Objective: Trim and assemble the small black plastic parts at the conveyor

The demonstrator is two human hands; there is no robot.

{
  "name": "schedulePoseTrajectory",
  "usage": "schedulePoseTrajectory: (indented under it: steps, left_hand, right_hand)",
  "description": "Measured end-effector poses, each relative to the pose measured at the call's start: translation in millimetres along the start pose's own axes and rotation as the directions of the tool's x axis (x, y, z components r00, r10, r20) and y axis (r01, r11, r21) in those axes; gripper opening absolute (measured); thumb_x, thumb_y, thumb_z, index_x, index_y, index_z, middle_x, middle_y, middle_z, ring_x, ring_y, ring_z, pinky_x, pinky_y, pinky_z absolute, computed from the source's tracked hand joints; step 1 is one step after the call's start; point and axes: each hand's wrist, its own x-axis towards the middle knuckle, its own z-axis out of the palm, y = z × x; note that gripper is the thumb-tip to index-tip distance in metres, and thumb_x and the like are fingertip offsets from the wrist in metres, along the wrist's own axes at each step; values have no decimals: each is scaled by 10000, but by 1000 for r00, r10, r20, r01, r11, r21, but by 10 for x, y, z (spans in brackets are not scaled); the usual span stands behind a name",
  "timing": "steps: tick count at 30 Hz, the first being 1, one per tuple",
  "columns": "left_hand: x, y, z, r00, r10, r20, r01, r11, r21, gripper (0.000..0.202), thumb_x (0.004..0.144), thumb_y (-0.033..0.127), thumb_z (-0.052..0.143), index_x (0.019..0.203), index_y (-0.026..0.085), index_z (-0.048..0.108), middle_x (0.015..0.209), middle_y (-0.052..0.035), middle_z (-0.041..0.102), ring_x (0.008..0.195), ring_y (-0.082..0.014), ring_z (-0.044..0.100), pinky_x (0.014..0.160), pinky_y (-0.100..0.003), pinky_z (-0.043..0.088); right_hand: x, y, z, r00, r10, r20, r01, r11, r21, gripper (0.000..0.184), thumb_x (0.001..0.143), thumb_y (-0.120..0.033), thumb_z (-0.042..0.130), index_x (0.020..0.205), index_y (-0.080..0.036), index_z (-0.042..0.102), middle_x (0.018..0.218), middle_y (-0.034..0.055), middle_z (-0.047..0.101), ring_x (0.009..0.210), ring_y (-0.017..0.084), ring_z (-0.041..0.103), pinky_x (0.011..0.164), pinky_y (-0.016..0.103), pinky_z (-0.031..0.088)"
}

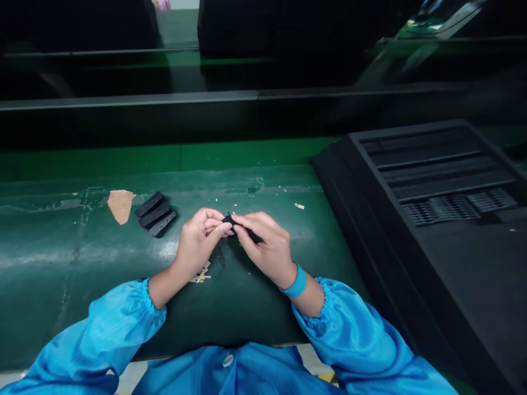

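Between my two hands is a small black part (229, 220), pinched by the fingertips of both. My left hand (203, 233) grips it from the left, thumb on top. From the right, my right hand (265, 236) closes on the same part with thumb and forefinger; its other fingers are mostly hidden. Just below lies a thin dark strip (221, 257) on the green surface. Several small pale pieces (201, 274) are heaped beside my left wrist. Further left, several flat black pieces (155, 214) with small holes lie side by side.
A tan scrap (121, 206) lies left of the black pieces. At the right, a large black panel (395, 230) with slotted vents rests on the green worktop (102, 307). A pale chip (299, 206) and other crumbs are scattered beyond my hands. A dark ledge (164, 118) crosses behind.
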Motion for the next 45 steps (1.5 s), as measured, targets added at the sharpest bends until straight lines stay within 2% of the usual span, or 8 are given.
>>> schedulePoseTrajectory:
  steps: [7, 11, 16, 23, 30, 37, 42, 45]
  left_hand:
    - [-31, 10, -24, 997, 49, 57, -58, 985, 160, 337, 902, 341, 711, 1152, 238, 508, 765, 31, 737, 735, -160, 731, 707, -244, 527]
    - [1, 31, -14, 996, 20, 89, -24, 999, 38, 379, 892, 343, 717, 1195, 222, 524, 745, 35, 714, 700, -146, 709, 677, -230, 532]
    - [63, 25, -13, 998, -59, 25, 61, 994, -87, 368, 849, 396, 758, 1119, 170, 651, 776, 0, 732, 702, -143, 721, 717, -257, 614]
    - [95, -34, -25, 985, -132, -107, 110, 975, -194, 372, 755, 419, 855, 914, 152, 650, 726, -23, 754, 680, -154, 746, 681, -263, 642]
    - [7, -18, 52, 972, -233, 31, 234, 945, -228, 607, 793, 457, 820, 1291, 155, 648, 1109, -110, 799, 1017, -243, 766, 847, -338, 646]
    - [10, -82, 64, 970, -210, 119, 222, 971, -92, 391, 809, 429, 767, 1096, 165, 736, 935, -52, 787, 831, -196, 756, 752, -312, 647]
    - [-33, -91, 116, 977, -142, 161, 121, 984, 134, 192, 845, 347, 685, 794, 163, 703, 606, 34, 609, 575, -117, 598, 611, -230, 576]
    - [-33, -92, 104, 971, -150, 187, 123, 982, 145, 210, 860, 355, 643, 855, 152, 696, 658, 26, 628, 621, -125, 606, 632, -240, 574]
  right_hand:
    - [0, -13, -23, 995, 25, 98, -27, 999, 19, 310, 960, -170, 568, 1217, -280, 701, 982, 52, 734, 839, 181, 691, 775, 346, 609]
    - [40, 0, -16, 982, 46, 185, -75, 986, 149, 347, 930, -191, 618, 1261, -274, 678, 981, 46, 664, 879, 176, 658, 808, 341, 598]
    - [27, -3, 10, 971, 215, 107, -233, 953, 193, 326, 914, -236, 680, 1239, -271, 686, 927, 15, 649, 761, 139, 641, 737, 291, 591]
    - [-44, -15, -16, 997, 74, 32, -70, 990, -122, 212, 962, -297, 660, 1153, -278, 751, 787, 16, 721, 655, 163, 665, 647, 299, 578]
    - [-42, 11, 33, 992, -20, 121, 43, 979, -197, 167, 984, -229, 598, 1033, -239, 758, 849, 67, 740, 790, 207, 705, 773, 342, 596]
    - [40, 86, 24, 902, 406, 145, -430, 870, 239, 145, 919, -341, 683, 985, -215, 716, 865, 37, 707, 632, 139, 640, 599, 292, 576]
    - [40, 109, 100, 878, 460, 133, -478, 828, 293, 224, 864, -334, 725, 1051, -211, 724, 866, 16, 627, 631, 111, 563, 552, 248, 535]
    - [33, 120, 117, 876, 442, 192, -482, 806, 344, 151, 872, -311, 710, 964, -206, 768, 875, 16, 612, 589, 94, 547, 542, 257, 533]
